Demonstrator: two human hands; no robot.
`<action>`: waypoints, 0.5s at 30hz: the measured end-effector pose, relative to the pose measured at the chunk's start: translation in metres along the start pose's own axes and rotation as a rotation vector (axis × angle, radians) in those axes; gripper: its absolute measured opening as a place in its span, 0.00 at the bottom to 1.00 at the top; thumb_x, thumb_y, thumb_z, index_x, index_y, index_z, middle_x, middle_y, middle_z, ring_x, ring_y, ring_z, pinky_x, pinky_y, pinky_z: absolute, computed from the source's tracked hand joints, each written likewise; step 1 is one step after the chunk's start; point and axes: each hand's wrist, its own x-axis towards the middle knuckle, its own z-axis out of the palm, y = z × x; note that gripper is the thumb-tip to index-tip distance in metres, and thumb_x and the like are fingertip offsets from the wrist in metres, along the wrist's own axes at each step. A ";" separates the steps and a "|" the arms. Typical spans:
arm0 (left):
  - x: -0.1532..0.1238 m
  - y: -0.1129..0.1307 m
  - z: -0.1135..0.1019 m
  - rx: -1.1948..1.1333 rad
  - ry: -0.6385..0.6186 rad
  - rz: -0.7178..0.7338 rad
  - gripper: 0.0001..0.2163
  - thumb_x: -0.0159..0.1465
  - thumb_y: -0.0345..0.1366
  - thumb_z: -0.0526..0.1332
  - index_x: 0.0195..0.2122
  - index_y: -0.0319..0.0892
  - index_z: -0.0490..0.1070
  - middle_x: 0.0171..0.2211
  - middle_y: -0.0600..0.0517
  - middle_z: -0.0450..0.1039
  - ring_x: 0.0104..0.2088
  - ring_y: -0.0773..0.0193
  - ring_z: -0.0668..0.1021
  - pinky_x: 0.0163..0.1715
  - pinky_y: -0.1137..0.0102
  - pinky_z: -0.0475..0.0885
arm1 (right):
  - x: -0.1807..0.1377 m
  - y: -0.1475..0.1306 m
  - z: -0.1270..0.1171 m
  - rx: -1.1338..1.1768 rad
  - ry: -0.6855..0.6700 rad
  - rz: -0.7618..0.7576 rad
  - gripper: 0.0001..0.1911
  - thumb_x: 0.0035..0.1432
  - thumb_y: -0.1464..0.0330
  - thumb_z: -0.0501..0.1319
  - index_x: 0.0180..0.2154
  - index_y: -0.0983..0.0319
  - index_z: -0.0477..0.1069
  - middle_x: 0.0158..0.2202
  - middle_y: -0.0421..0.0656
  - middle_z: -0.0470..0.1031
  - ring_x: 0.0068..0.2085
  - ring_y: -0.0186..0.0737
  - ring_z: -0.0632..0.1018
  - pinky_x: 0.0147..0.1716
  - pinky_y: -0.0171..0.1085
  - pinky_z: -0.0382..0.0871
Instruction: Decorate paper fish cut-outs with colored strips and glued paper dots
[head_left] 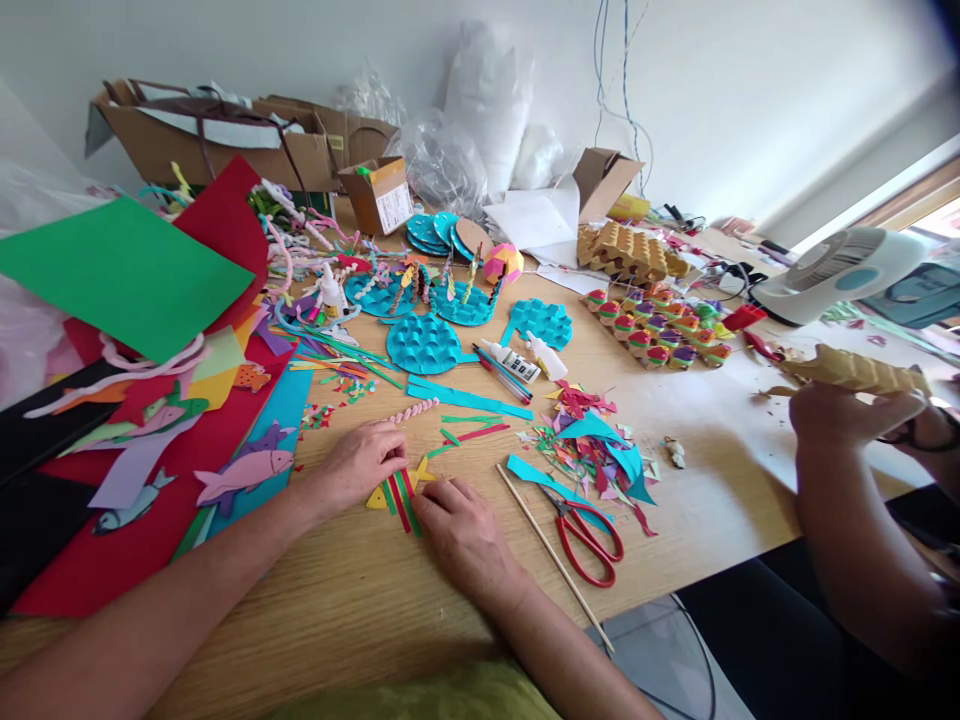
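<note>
A yellow paper fish (377, 497) lies on the table between my hands, with narrow red and green paper strips (403, 502) laid across its body. My left hand (365, 465) is closed, its fingertips pressed together at the upper ends of the strips. On the other side my right hand (466, 538) is curled, thumb and fingers against the fish near its tail; its fingertips are partly hidden. A pink twisted pipe cleaner (414, 411) lies just beyond my left hand. More loose red and green strips (477, 434) are above the fish.
Red-handled scissors (589, 545) and a wooden stick (555, 555) lie to the right, beside paper scraps (592, 440). Glue bottles (546, 356) and blue painted egg-carton pieces (424, 343) stand farther back. Coloured sheets (127, 275) are piled left. Another person's hands (832, 412) hold an egg carton.
</note>
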 end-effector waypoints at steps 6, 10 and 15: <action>-0.001 0.001 -0.001 0.005 -0.014 0.001 0.07 0.58 0.31 0.55 0.23 0.40 0.66 0.27 0.53 0.67 0.31 0.64 0.70 0.32 0.72 0.62 | -0.001 0.001 0.001 0.000 0.015 0.005 0.06 0.57 0.74 0.54 0.36 0.60 0.68 0.35 0.41 0.70 0.35 0.36 0.68 0.35 0.33 0.62; -0.001 0.001 -0.001 0.001 -0.015 -0.008 0.07 0.58 0.31 0.55 0.23 0.41 0.65 0.27 0.54 0.67 0.31 0.65 0.70 0.31 0.72 0.62 | -0.001 0.001 0.002 -0.001 0.028 0.005 0.06 0.57 0.74 0.54 0.36 0.60 0.68 0.35 0.42 0.70 0.35 0.36 0.68 0.34 0.34 0.62; 0.000 0.003 -0.002 0.017 -0.009 -0.006 0.06 0.58 0.31 0.56 0.23 0.41 0.65 0.27 0.54 0.67 0.31 0.65 0.70 0.31 0.72 0.62 | -0.001 0.001 0.002 -0.001 0.024 0.007 0.06 0.57 0.74 0.54 0.36 0.59 0.68 0.35 0.42 0.70 0.35 0.36 0.68 0.34 0.33 0.62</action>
